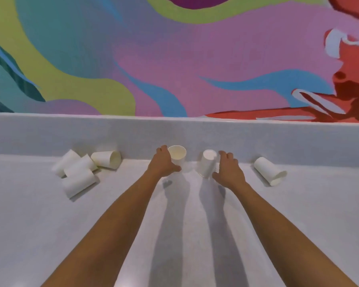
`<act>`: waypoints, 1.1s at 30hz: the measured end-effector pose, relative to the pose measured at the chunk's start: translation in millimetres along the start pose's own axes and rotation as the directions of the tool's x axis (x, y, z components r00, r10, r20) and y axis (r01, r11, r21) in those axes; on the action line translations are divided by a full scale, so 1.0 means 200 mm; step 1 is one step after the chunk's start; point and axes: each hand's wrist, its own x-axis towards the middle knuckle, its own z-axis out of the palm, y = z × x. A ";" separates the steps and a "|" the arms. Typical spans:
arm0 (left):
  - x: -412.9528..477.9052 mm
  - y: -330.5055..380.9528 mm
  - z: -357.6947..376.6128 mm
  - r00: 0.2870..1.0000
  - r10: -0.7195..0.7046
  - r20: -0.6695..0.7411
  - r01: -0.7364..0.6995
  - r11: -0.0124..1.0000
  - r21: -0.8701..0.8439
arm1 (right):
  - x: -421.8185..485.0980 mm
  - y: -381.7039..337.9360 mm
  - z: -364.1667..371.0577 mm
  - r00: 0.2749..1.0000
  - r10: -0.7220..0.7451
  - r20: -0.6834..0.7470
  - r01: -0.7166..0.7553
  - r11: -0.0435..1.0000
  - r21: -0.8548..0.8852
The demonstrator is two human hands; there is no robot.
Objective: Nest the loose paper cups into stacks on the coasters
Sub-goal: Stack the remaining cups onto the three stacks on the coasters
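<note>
The upright cup (177,154) stands mouth-up at the middle of the counter's back edge. The left hand (163,162) is curled round its left side, thumb in front. Just to its right the tilted cup (208,164) leans base-up, pinched between thumb and fingers of the right hand (229,169). The cups are thin white paper, so I judge them feather-light, easily crushed and quick to skid on the smooth top. They are best held lightly round the wall, not squeezed at the mouth. Four loose cups (79,182) lie tumbled together by the back edge toward the left, and a lone cup (269,170) lies on its side to the right. No coaster is plain to me; white on white may hide them. The counter (50,224) meets a low upstand (50,133) just behind the cups, leaving fingers little room there, with a painted mural (174,69) above.
</note>
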 end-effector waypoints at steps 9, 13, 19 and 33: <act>0.18 -0.01 0.16 0.989 -0.066 -0.130 0.044 0.984 -0.170 | 0.25 -0.12 0.11 0.993 -0.109 0.051 0.119 0.959 -0.258; 0.19 -0.02 0.21 0.990 -0.042 -0.134 0.021 0.989 -0.150 | 0.24 -0.13 0.12 0.983 -0.109 0.147 0.164 0.883 -0.441; 0.12 -0.04 0.25 0.989 0.034 -0.144 -0.063 0.978 -0.198 | 0.17 -0.23 0.12 0.956 -0.031 0.292 0.254 0.584 -0.771; 0.03 -0.07 0.30 1.000 0.012 0.029 0.010 0.766 -0.643 | 0.16 -0.05 -0.09 0.976 0.207 -0.070 -0.209 0.978 -0.022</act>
